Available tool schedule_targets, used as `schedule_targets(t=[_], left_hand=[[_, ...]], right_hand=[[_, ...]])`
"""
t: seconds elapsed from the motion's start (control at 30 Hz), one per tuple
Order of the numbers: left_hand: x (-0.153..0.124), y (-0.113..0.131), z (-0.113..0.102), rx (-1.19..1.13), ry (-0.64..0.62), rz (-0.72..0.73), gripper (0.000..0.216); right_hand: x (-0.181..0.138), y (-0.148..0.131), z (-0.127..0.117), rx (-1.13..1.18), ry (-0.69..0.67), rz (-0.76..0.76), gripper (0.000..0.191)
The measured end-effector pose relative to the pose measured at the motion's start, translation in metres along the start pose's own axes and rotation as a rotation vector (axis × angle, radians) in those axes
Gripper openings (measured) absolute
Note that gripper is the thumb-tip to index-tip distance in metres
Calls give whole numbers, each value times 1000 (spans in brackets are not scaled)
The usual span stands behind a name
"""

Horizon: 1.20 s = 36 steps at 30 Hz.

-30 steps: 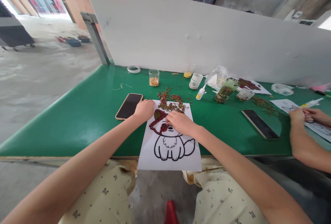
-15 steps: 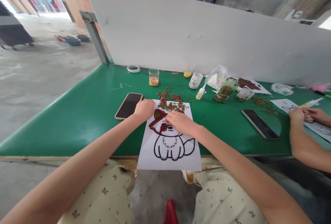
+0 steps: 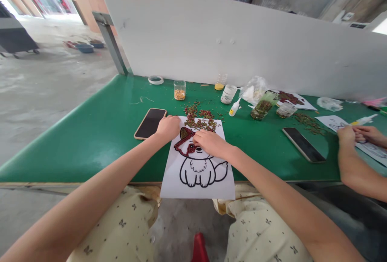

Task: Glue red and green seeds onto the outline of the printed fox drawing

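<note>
A sheet of paper [image 3: 173,181] bearing an outlined animal drawing [image 3: 198,169] lies over the table's front edge. Small red and green seeds or beans fill an ear and patches of the animal's face. My right hand [image 3: 208,142] is on the face near the eye, its fingers pinched together; anything between them is too small to see. At the sheet's upper left corner rests my left hand [image 3: 168,128], fingers curled closed, beside a phone [image 3: 150,123]. Loose seeds [image 3: 200,124] lie across the top of the sheet and on the table beyond it.
Behind the seeds stand a cup of yellow kernels [image 3: 179,91], a glue bottle [image 3: 234,108], a whitish cup [image 3: 229,94] and a tipped jar of seeds [image 3: 264,105]. Another phone [image 3: 304,145] lies at right, near another person's hands [image 3: 358,136]. A white panel [image 3: 242,44] borders the table.
Both hands stay in nearly the same places. The whole view has shifted very slightly; nothing is visibly taken up or let go.
</note>
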State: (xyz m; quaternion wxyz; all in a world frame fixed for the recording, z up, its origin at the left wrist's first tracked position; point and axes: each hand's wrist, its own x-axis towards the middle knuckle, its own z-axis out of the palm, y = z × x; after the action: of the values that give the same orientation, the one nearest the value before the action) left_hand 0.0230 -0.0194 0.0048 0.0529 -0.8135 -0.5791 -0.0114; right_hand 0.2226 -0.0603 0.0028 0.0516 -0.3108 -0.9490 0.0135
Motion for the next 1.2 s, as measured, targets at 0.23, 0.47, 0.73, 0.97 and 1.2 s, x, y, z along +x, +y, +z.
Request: schedule_targets(t=[0.23, 0.47, 0.73, 0.97, 1.2], left_hand=[[0, 2, -3, -1, -24, -6, 31], [1, 1, -4, 1, -40, -3, 33], [2, 0, -3, -12, -46, 0, 35], [3, -2, 1, -7, -39, -2, 35], [2, -2, -1, 7, -41, -6, 34]], right_hand=[[0, 5, -2, -30, 43, 70, 15], [-8, 40, -3, -127, 215, 435, 17], [-37, 83, 8, -95, 187, 704, 27], [-51, 94, 16, -68, 160, 739, 32], [-51, 94, 15, -67, 156, 745, 30]])
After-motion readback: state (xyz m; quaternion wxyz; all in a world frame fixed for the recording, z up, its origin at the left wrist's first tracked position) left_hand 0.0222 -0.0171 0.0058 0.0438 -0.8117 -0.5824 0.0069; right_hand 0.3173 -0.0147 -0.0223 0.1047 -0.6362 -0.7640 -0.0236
